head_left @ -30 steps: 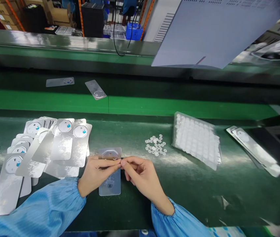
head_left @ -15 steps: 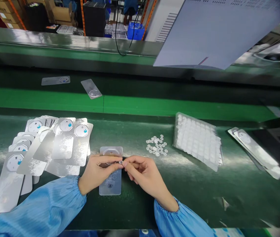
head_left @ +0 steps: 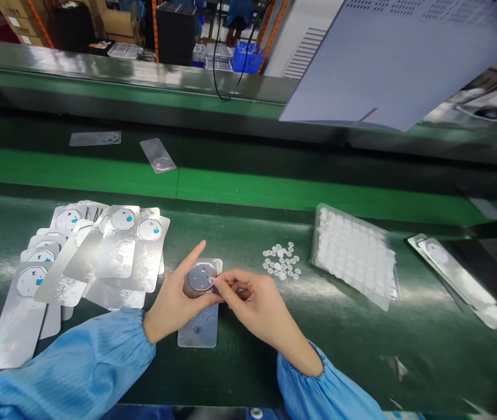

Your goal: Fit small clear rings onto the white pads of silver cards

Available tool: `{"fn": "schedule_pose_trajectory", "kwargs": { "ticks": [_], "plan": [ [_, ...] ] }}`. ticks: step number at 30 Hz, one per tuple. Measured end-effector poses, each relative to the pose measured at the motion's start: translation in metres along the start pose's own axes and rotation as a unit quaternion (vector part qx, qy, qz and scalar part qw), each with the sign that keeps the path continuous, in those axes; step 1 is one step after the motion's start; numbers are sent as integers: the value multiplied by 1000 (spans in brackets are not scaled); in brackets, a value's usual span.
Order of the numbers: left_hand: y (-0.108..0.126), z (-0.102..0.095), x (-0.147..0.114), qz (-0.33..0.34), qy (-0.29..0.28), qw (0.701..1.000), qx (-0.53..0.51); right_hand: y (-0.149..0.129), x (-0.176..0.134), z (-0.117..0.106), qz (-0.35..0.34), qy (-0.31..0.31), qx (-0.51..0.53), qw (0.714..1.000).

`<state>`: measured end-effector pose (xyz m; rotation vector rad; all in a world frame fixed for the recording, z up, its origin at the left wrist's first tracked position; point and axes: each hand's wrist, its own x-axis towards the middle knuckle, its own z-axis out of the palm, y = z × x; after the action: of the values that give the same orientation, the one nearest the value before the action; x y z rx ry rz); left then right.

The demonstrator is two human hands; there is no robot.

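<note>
A rectangular silver-grey plate (head_left: 198,331) with a round dark window (head_left: 200,275) near its top lies upright in front of me. My left hand (head_left: 170,306) rests over its left side, index finger and thumb spread apart around the window. From the right, my right hand (head_left: 259,306) pinches a small pale round piece (head_left: 212,280) at the window's lower right edge. Much of that piece is hidden by the fingertips. To the right of the hand is a loose scatter of small clear discs (head_left: 282,261).
Overlapping silver plates (head_left: 117,251) with blue marks fill the left. A clear tray of white pieces (head_left: 353,254) and long silver plates (head_left: 458,280) are at right. Two plates (head_left: 158,156) lie on the green belt (head_left: 248,189) beyond. A white panel (head_left: 353,64) overhangs the far side.
My left fingers have parted from their pinch beside the right fingertips and spread around the window. My right hand has brought the small piece down to the window's edge. The view has shifted slightly.
</note>
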<state>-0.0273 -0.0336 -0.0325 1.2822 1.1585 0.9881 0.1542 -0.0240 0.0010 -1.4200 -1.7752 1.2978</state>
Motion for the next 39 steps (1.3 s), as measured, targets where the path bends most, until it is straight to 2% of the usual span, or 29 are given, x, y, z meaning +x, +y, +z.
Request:
{"fn": "schedule_pose_trajectory", "kwargs": {
  "ticks": [13, 26, 34, 39],
  "plan": [
    [-3, -1, -1, -16, -17, 1000, 1, -8, 5, 4, 8, 28, -56, 998],
    [-3, -1, -2, -10, -18, 999, -26, -12, 6, 4, 25, 44, -59, 997],
    [-2, -1, -1, -15, 3, 995, -101, -1, 17, -1, 41, 29, -2, 999],
    [-1, -4, 7, -79, 13, 981, -176, 18, 21, -2, 59, 18, 160, 985]
  ]
}}
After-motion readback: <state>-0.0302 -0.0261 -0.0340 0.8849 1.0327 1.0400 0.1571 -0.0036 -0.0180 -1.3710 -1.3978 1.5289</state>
